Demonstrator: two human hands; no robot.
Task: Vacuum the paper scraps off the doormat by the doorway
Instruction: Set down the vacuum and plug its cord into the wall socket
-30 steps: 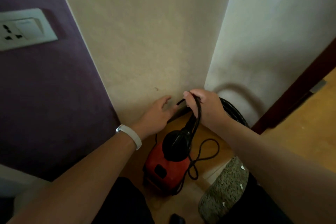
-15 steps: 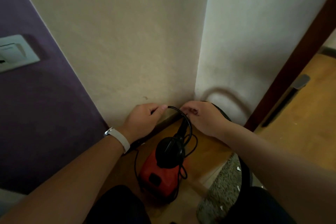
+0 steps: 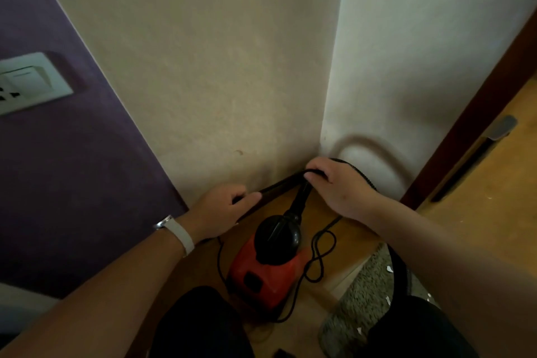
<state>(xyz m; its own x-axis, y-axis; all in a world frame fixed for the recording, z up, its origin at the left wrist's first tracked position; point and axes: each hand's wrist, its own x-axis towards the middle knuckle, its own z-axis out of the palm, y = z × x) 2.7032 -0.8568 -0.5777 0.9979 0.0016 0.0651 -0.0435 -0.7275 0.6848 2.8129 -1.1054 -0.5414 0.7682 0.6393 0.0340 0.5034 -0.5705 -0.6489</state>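
Grey-green shaggy doormat (image 3: 360,295) is lower right on my feed. It lies flat on the amber wood floor (image 3: 479,227), and its far side is hidden under the right forearm. White paper scraps (image 3: 389,269) are scattered on the pile, several visible.

Just left of the mat, a red canister vacuum with black domed top (image 3: 261,276) sits on the floor, black neck pointing into the wall corner.

Right hand (image 3: 340,187): fingers curled down over the black ribbed hose (image 3: 363,177) where it joins that neck. The hose arcs out behind the hand along the white wall (image 3: 421,52) and casts a looped shadow there. It then drops across the mat.

Left hand (image 3: 223,208): fingers curled in, thumb tip at the dark brown skirting board (image 3: 279,186). There's a dark sliver between thumb and fingers; I can't tell if it's the cord or the skirting. White wristband (image 3: 178,234) on that wrist.

Thin black power cord (image 3: 319,259) lies in loose loops on the floor right of the vacuum. Another run goes down its left side.

Room:
- Beige wall (image 3: 218,67) is dead ahead and meets the white wall at the corner.
- Purple wall (image 3: 72,168) is on the left, with a white switch-and-socket plate (image 3: 29,83).
- Dark brown door frame (image 3: 476,107) edges the white wall on the right, with more wood floor past it.
- Dark trouser knees (image 3: 197,325) are at the bottom edge.
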